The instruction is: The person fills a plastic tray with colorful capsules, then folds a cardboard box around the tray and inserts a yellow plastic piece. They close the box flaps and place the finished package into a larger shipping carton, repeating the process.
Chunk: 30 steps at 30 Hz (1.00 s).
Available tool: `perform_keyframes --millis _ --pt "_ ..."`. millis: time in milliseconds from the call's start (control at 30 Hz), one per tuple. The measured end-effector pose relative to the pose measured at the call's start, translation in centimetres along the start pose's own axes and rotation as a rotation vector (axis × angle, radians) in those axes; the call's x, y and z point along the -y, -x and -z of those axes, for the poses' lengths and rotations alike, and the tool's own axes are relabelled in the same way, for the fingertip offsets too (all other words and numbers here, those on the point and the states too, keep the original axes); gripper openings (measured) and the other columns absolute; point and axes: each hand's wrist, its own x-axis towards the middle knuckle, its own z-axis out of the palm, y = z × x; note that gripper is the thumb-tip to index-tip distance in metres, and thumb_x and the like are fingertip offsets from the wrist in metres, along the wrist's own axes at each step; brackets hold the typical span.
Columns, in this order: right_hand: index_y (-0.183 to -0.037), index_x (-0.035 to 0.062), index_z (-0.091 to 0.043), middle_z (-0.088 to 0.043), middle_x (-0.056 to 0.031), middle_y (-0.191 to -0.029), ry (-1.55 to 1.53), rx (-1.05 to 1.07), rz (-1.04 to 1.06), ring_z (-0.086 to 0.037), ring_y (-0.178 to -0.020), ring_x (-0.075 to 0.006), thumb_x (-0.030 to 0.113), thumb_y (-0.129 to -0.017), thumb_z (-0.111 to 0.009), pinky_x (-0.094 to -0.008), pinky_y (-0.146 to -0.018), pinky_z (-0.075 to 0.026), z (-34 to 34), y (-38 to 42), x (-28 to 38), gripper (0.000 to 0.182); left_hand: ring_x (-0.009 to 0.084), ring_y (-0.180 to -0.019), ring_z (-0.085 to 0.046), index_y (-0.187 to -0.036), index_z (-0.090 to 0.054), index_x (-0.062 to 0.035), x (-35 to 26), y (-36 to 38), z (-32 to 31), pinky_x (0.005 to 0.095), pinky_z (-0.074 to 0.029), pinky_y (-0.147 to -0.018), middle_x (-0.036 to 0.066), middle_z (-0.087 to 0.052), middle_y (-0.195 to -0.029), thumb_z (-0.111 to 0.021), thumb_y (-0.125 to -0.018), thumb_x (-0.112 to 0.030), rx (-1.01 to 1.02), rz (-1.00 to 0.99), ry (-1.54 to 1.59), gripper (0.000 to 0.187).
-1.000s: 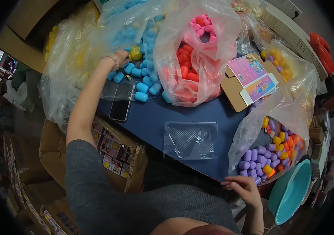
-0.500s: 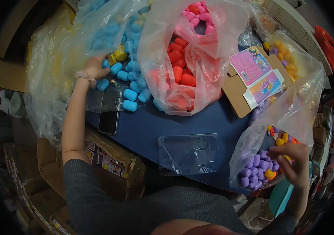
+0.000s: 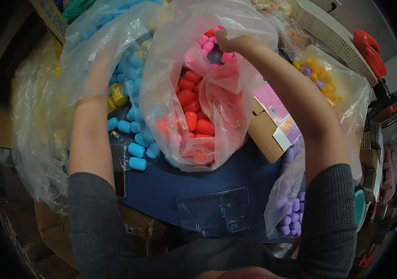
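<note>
My left hand point(image 3: 101, 69) is behind the cloudy plastic of the bag of blue capsules point(image 3: 135, 28); its fingers are blurred by the film. Loose blue capsules point(image 3: 136, 149) and yellow capsules point(image 3: 119, 94) lie below it, beside a tiny figure point(image 3: 114, 135). At the far end of the middle bag, my right hand point(image 3: 232, 43) bends over the pink capsules point(image 3: 204, 43). Its fingers are mostly turned out of sight, so any hold is hidden. Red capsules point(image 3: 191, 120) fill the near part of that plastic bag point(image 3: 161, 60).
A clear plastic tray point(image 3: 213, 211) lies near the blue table's point(image 3: 152, 186) front edge. A phone point(image 3: 121, 179) is partly behind my left arm. Right of the middle bag are a printed box point(image 3: 273, 128), purple capsules point(image 3: 294, 218) and a bag of orange capsules point(image 3: 317, 69).
My right hand has left the purple capsules and reached across to the pink ones. My left hand has moved farther away, under the blue bag's plastic. The view has shifted.
</note>
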Motion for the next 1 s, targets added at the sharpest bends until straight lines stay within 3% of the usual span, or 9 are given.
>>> perform_keyframes --millis 367,433,500,567,633,700,800,900,1000 --pt "-0.106 0.008 -0.067 -0.066 -0.0161 -0.096 -0.021 -0.016 0.135 -0.065 -0.088 -0.0359 0.013 -0.081 -0.068 -0.0406 -0.074 -0.053 -6.1 -1.5 -0.4 0.025 0.0394 -0.098 -0.063 -0.105 -0.063 -0.0037 -1.4 3.9 1.6 0.0432 -0.049 -0.085 0.021 -0.067 -0.101 -0.062 -0.089 -0.042 0.186 -0.158 -0.171 0.042" --pt "-0.106 0.0082 -0.066 -0.066 -0.0159 -0.097 -0.019 -0.02 0.171 -0.065 -0.088 -0.0357 0.013 -0.081 -0.068 -0.0405 -0.074 -0.053 -6.9 -1.5 0.0 0.026 0.0292 -0.081 -0.069 -0.102 -0.065 -0.0037 -3.1 8.1 2.9 0.0345 -0.053 -0.074 0.014 -0.069 -0.088 -0.07 -0.084 -0.018 0.144 -0.172 0.008 0.024" --pt "-0.107 0.0085 -0.066 -0.066 -0.0158 -0.097 -0.025 -0.034 0.206 -0.065 -0.088 -0.0356 0.014 -0.081 -0.069 -0.0405 -0.074 -0.053 -7.6 -1.4 0.5 0.027 0.0327 -0.089 -0.069 -0.105 -0.064 -0.002 -5.7 12.8 5.9 0.0366 -0.054 -0.075 0.017 -0.069 -0.095 -0.076 -0.081 -0.022 0.277 -0.119 0.164 0.033" --pt "-0.107 0.0087 -0.066 -0.066 -0.0156 -0.097 -0.043 -0.054 0.236 -0.065 -0.088 -0.0354 0.014 -0.081 -0.069 -0.0404 -0.074 -0.053 -8.1 -1.0 1.0 0.027 0.0308 -0.083 -0.07 -0.102 -0.066 -0.003 -7.6 16.6 8.0 0.0355 -0.055 -0.071 0.014 -0.069 -0.092 -0.081 -0.075 -0.019 0.435 -0.19 0.285 0.035" --pt "-0.108 0.0089 -0.065 -0.065 -0.0155 -0.097 -0.056 -0.079 0.271 -0.065 -0.089 -0.0352 0.015 -0.08 -0.07 -0.0404 -0.074 -0.053 -8.1 -0.4 1.6 0.028 0.0243 -0.08 -0.07 -0.101 -0.067 -0.0073 -9.1 19.8 9.0 0.0312 -0.056 -0.068 0.01 -0.069 -0.089 -0.086 -0.069 -0.022 0.66 -0.124 0.455 0.04" --pt "-0.108 0.0091 -0.065 -0.065 -0.0153 -0.097 -0.065 -0.107 0.314 -0.065 -0.089 -0.0351 0.015 -0.08 -0.07 -0.0403 -0.074 -0.053 -7.8 0.1 2.5 0.029 0.0188 -0.077 -0.069 -0.099 -0.067 -0.0122 -10.2 22.6 9.3 0.0279 -0.055 -0.063 0.007 -0.069 -0.088 -0.085 -0.069 -0.026 0.929 -0.116 0.372 0.038" --pt "-0.109 0.0094 -0.065 -0.065 -0.0151 -0.098 -0.091 -0.12 0.377 -0.065 -0.089 -0.0349 0.016 -0.08 -0.071 -0.0402 -0.074 -0.053 -8.2 1.6 4.0 0.03 0.0166 -0.075 -0.067 -0.101 -0.066 -0.0138 -11.5 26.1 6.4 0.0265 -0.054 -0.059 0.007 -0.067 -0.102 -0.082 -0.071 -0.03 0.764 -0.293 0.462 0.037" --pt "-0.11 0.0098 -0.064 -0.065 -0.0148 -0.098 -0.105 -0.127 0.41 -0.065 -0.089 -0.0346 0.017 -0.08 -0.071 -0.0401 -0.074 -0.053 -8.0 4.3 5.0 0.031 0.0179 -0.075 -0.067 -0.103 -0.064 -0.0138 -12.6 27.5 4.6 0.0275 -0.053 -0.057 0.008 -0.061 -0.119 -0.078 -0.075 -0.031 0.562 -0.275 0.442 0.037" --pt "-0.11 0.0101 -0.064 -0.064 -0.0146 -0.098 -0.092 -0.145 0.41 -0.065 -0.09 -0.0344 0.017 -0.08 -0.072 -0.0401 -0.074 -0.053 -7.0 8.5 5.3 0.032 0.0195 -0.077 -0.067 -0.106 -0.062 -0.0125 -12.6 27.7 2.9 0.0293 -0.054 -0.06 0.008 -0.056 -0.126 -0.077 -0.075 -0.029 0.618 -0.223 0.433 0.038"
